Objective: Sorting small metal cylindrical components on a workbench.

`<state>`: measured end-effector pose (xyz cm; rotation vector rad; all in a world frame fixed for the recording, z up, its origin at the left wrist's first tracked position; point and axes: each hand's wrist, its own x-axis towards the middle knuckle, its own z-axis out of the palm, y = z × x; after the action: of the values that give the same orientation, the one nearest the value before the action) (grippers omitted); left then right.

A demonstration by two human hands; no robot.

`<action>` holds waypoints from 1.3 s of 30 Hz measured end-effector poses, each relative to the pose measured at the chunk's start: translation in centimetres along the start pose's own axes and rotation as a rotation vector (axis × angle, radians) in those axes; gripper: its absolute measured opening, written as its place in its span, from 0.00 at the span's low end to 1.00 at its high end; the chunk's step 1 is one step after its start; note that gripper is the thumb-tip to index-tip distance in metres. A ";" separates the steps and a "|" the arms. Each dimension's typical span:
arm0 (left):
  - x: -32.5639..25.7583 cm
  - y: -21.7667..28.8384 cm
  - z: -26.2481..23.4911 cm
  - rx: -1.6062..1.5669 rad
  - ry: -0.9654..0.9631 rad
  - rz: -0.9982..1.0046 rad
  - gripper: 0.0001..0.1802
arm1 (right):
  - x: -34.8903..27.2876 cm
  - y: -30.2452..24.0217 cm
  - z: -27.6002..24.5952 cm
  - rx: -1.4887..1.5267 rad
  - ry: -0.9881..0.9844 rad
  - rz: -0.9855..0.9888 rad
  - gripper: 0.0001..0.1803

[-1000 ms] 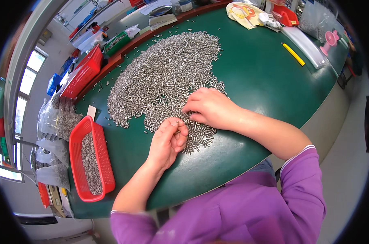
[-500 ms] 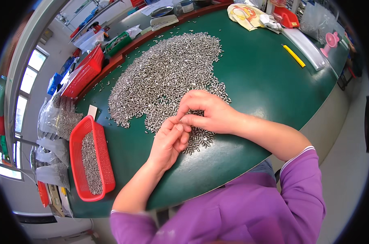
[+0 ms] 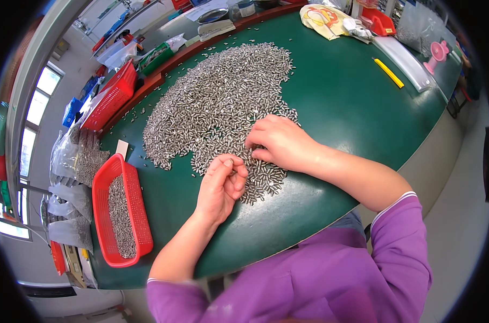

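Note:
A broad heap of small, shiny metal pins, short and cylindrical, is spread over the green table. Over the heap's near part, my left hand is turned partly palm up. Its thumb presses against the curled fingers; whatever lies in that pinch is too small to make out. Just to the right, my right hand reaches palm down with its fingertips at the pins. A gap shows between its thumb and bent forefinger, and I see nothing held there. The two hands are apart.
At the left stands a red perforated basket with more pins inside. Clear bags of metal parts lie beyond it. Another red basket sits by the raised brown edge. A yellow cutter-like tool lies at the right.
My right hand has drawn away from my left fingertips, slightly up and right, and its fingers now point into the heap. My left hand has stayed nearly in place.

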<state>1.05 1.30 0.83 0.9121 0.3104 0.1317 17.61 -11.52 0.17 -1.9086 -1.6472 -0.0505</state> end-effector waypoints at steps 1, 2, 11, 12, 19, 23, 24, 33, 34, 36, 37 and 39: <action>0.0 0.0 0.0 0.000 -0.013 -0.006 0.08 | 0.0 -0.1 -0.1 -0.007 -0.007 -0.004 0.12; 0.0 0.0 -0.1 0.000 -0.013 -0.005 0.08 | 0.0 -0.2 -0.1 -0.014 -0.014 -0.008 0.11; -0.2 0.0 0.9 0.076 0.034 -0.013 0.11 | 0.8 -1.0 -1.0 0.208 0.233 -0.251 0.07; -0.3 0.0 0.8 0.077 0.035 -0.013 0.11 | 0.8 -1.3 -1.3 0.188 0.194 -0.284 0.08; -0.1 0.0 0.2 0.051 0.018 -0.037 0.07 | 0.5 -0.9 -0.7 0.090 0.196 -0.153 0.13; -0.1 0.0 0.1 -0.014 0.004 -0.063 0.09 | 0.1 0.6 0.1 0.027 0.006 -0.102 0.13; -0.1 0.0 0.0 -0.014 0.004 -0.063 0.09 | 0.2 0.4 0.2 0.020 0.000 -0.084 0.12; -0.1 0.0 0.2 -0.021 -0.015 -0.067 0.10 | 0.4 -0.3 0.0 0.091 0.052 -0.049 0.07; -0.1 0.1 0.2 -0.026 -0.022 -0.072 0.10 | 0.5 -0.3 0.0 0.132 0.084 -0.045 0.07; -0.2 0.1 0.2 -0.033 -0.027 -0.075 0.10 | 0.5 -0.4 -0.2 0.136 0.112 -0.039 0.06; -0.2 0.2 0.2 -0.036 -0.023 -0.079 0.10 | 0.5 -0.5 -0.3 0.139 0.141 -0.031 0.06; -0.2 0.2 0.2 -0.040 -0.020 -0.086 0.09 | 0.4 -0.1 -0.2 0.087 0.166 -0.040 0.06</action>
<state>0.94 1.18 1.11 0.8588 0.3267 0.0490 17.73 -11.27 0.54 -1.7574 -1.5512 -0.1475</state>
